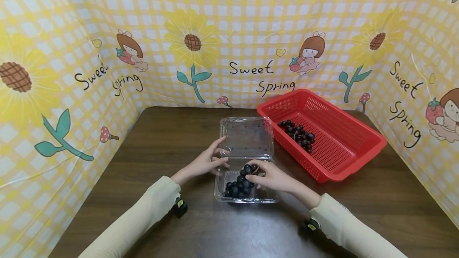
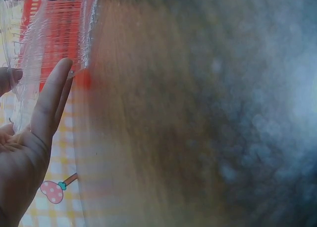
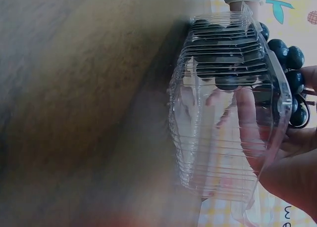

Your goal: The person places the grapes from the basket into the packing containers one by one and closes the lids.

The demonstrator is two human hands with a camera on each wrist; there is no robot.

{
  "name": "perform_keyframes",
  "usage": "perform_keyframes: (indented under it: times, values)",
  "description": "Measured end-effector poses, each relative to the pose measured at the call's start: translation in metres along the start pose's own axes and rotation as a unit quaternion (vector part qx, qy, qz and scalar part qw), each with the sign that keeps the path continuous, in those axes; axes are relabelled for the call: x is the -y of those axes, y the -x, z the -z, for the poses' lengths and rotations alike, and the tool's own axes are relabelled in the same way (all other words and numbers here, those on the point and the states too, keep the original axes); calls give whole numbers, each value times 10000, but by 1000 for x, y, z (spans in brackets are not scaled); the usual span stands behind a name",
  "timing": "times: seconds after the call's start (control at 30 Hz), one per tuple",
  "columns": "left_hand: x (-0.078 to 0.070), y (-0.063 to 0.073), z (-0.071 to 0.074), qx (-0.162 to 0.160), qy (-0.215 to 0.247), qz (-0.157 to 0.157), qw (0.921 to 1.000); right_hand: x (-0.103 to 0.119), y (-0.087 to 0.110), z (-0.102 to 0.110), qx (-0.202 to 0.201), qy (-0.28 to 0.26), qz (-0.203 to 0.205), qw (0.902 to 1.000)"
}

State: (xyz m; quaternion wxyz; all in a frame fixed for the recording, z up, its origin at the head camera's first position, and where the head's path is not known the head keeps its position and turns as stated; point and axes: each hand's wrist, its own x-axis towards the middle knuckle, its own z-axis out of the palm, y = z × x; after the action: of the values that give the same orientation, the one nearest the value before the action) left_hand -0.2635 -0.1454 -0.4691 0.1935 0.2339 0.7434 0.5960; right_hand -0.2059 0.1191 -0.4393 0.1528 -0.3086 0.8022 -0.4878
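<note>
A clear plastic clamshell box (image 1: 247, 200) stands on the table, its lid (image 1: 247, 135) folded back away from me. Dark grapes (image 1: 236, 189) lie heaped in the box's front part. My right hand (image 1: 273, 176) pinches the bunch at its upper end, by the stem, over the box. In the right wrist view, grapes (image 3: 278, 51) rise above the box's rim and the fingers show through the clear wall. At the box's left side, my left hand (image 1: 205, 163) has its fingers extended near the lid hinge; in the left wrist view they overlap the clear plastic.
A red perforated basket (image 1: 353, 174) stands right of the box, with another bunch of dark grapes (image 1: 299, 134) inside. The brown wooden table (image 1: 168, 130) is enclosed by a yellow checked cloth (image 1: 222, 3) at the back and sides.
</note>
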Motion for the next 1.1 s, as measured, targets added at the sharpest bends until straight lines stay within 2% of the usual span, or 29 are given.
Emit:
perform_keyframes:
  times: [0.17,0.33,0.53,0.77,1.0,1.1]
  values:
    - [0,0,1,17,-19,-32,10000,0,1,2,18,224,36,9997]
    - [-1,0,0,12,3,-4,10000,1,1,4,-22,694,25,9976]
    - [-1,1,-1,13,14,36,10000,3,3,9,97,1000,245,9946]
    - [-1,0,0,7,37,13,10000,1,4,14,266,1006,532,9931]
    - [1,-1,-1,-35,34,3,10000,17,8,16,451,775,975,9912]
    - [1,-1,-2,-59,24,-4,10000,16,9,16,466,775,989,9910]
